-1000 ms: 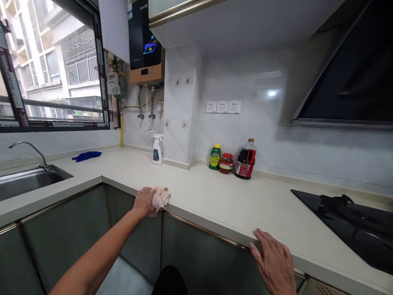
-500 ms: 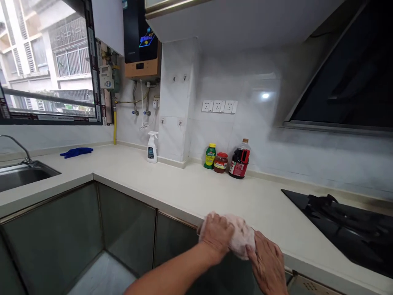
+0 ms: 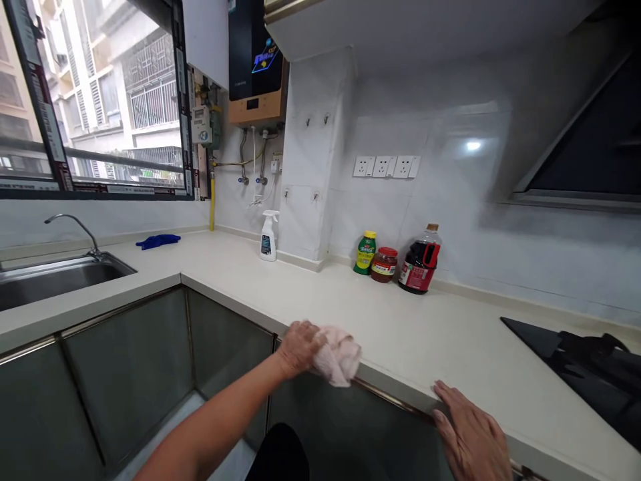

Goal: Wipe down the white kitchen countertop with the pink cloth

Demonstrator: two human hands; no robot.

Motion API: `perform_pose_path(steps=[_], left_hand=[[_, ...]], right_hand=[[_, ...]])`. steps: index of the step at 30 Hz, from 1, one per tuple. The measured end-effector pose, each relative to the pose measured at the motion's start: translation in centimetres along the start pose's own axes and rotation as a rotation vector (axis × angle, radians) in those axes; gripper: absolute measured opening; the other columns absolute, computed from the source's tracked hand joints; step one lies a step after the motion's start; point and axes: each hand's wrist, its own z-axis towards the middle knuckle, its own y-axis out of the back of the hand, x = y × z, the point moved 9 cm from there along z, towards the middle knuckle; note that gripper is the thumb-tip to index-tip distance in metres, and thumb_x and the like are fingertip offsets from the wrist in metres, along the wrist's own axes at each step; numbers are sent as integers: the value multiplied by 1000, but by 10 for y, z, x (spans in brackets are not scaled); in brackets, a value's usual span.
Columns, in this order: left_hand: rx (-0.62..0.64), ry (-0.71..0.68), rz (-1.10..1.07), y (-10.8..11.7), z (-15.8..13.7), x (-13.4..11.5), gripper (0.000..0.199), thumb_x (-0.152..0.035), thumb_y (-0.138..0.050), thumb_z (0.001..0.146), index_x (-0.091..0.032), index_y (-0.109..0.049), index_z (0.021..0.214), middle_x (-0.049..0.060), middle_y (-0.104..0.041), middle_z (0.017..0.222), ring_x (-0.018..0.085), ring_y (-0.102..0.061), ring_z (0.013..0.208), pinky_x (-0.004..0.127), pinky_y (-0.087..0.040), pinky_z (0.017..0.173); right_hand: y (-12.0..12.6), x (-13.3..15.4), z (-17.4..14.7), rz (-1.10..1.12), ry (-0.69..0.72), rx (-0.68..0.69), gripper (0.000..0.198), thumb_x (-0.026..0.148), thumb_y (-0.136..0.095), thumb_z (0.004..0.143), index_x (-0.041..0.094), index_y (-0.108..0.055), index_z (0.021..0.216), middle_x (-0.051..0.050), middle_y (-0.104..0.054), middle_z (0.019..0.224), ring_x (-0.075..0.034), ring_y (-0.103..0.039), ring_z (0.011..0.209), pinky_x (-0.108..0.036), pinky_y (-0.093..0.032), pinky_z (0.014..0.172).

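My left hand (image 3: 301, 346) is closed on a pale pink cloth (image 3: 338, 355) at the front edge of the cream countertop (image 3: 400, 324). Part of the cloth lies on the top, and its lower end hangs over the edge. Farther right, my right hand (image 3: 473, 431) rests on the same edge with its fingers stretched out. It holds nothing and is apart from the cloth.
A green bottle with a yellow cap (image 3: 365, 253), a red-lidded jar (image 3: 384, 265) and a dark sauce bottle (image 3: 420, 262) stand by the wall. A white spray bottle (image 3: 268, 236) is left of them. Sink (image 3: 115, 267) and blue cloth (image 3: 157, 241) lie left, black stove (image 3: 575, 367) right.
My left hand has slid left along the counter edge with the cloth. My right hand has come off the cloth and now lies on the edge. The view has turned left.
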Motion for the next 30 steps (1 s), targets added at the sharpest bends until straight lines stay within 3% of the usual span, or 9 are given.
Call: perform_pose_path(steps=[4, 7, 10, 13, 18, 22, 26, 28, 30], left_hand=[[50, 160, 60, 13, -36, 90, 63, -39, -77, 71, -24, -56, 128, 13, -58, 130, 32, -50, 120, 49, -34, 104], [67, 301, 118, 30, -58, 142, 71, -30, -79, 67, -20, -53, 132, 16, -56, 131, 35, -48, 123, 49, -31, 108], [82, 403, 159, 44, -68, 169, 73, -24, -78, 65, -18, -52, 133, 17, -56, 127, 35, -49, 120, 47, -32, 105], [107, 448, 186, 52, -66, 171, 67, -24, -77, 64, -17, -55, 128, 16, -58, 121, 35, -51, 115, 46, -36, 99], [173, 362, 182, 41, -32, 117, 58, -33, -80, 64, -18, -60, 116, 14, -59, 111, 35, -52, 106, 46, -38, 90], [175, 221, 121, 23, 9, 33, 55, -40, -80, 65, -19, -61, 113, 14, -60, 109, 35, -51, 104, 47, -39, 88], [128, 120, 43, 9, 47, -63, 42, -37, -75, 72, -20, -62, 108, 14, -61, 104, 34, -52, 99, 49, -40, 83], [100, 72, -1, 4, 64, -107, 38, -33, -72, 76, -21, -62, 110, 14, -61, 105, 33, -53, 99, 49, -41, 83], [74, 48, -41, 0, 78, -141, 33, -28, -64, 83, -21, -61, 115, 14, -61, 107, 33, -53, 100, 50, -42, 84]], right_hand=[[-1, 2, 1, 16, -19, -23, 48, 51, -29, 103, 23, -50, 136, -7, -59, 137, -29, -51, 126, -46, -37, 98], [-1, 3, 3, 33, -28, -31, 46, 50, -30, 104, 24, -51, 136, -6, -60, 135, -28, -51, 126, -45, -37, 98], [2, 7, 5, 42, -25, -42, 44, 48, -32, 104, 24, -51, 135, -5, -60, 135, -26, -51, 126, -44, -37, 99], [6, 11, 8, 33, -38, -64, 43, 48, -32, 105, 23, -51, 134, -6, -59, 136, -26, -50, 127, -43, -37, 100], [4, 14, 10, 34, -88, -53, 44, 47, -30, 105, 22, -51, 134, -8, -59, 136, -26, -48, 129, -46, -34, 104], [6, 9, 11, 112, -149, -43, 44, 48, -29, 105, 22, -52, 133, -9, -59, 135, -27, -48, 129, -49, -32, 107], [25, 9, 20, 296, -313, -89, 47, 54, -34, 103, 22, -49, 133, -12, -59, 130, -29, -52, 122, -51, -39, 104], [39, 23, 30, 412, -330, -137, 47, 53, -39, 102, 22, -47, 136, -13, -55, 133, -29, -49, 125, -50, -42, 104], [46, 51, 44, 500, -228, -135, 46, 49, -41, 102, 22, -44, 139, -13, -52, 137, -28, -46, 129, -50, -42, 107]])
